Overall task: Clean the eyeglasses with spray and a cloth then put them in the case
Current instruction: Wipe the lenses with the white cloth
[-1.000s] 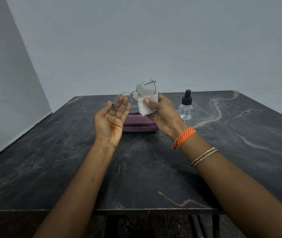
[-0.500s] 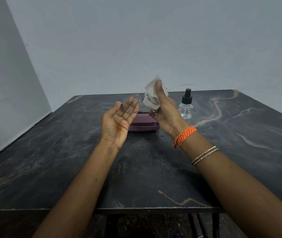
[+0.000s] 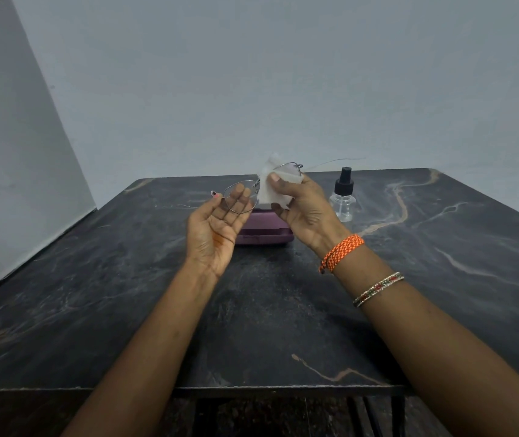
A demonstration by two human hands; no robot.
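Thin wire-framed eyeglasses (image 3: pixel 241 197) hang in the air above the table, between both hands. My left hand (image 3: pixel 217 230), palm up, holds the left lens rim at its fingertips. My right hand (image 3: pixel 303 209) pinches a white cloth (image 3: pixel 267 189) around the right lens, thumb on the near side. One temple arm sticks out to the right, past the cloth. A closed purple case (image 3: pixel 262 231) lies on the table right behind and below my hands. A small clear spray bottle (image 3: pixel 343 197) with a black pump top stands to the right of the case.
The dark marble table (image 3: pixel 125 294) has its near edge at the bottom of the view. Grey walls close in behind it and on the left. My right wrist carries an orange band and a beaded bangle.
My right hand worked the cloth over the right lens, thumb lifting up and then coming back down. The glasses shifted slightly right and tilted. My left hand kept its hold.
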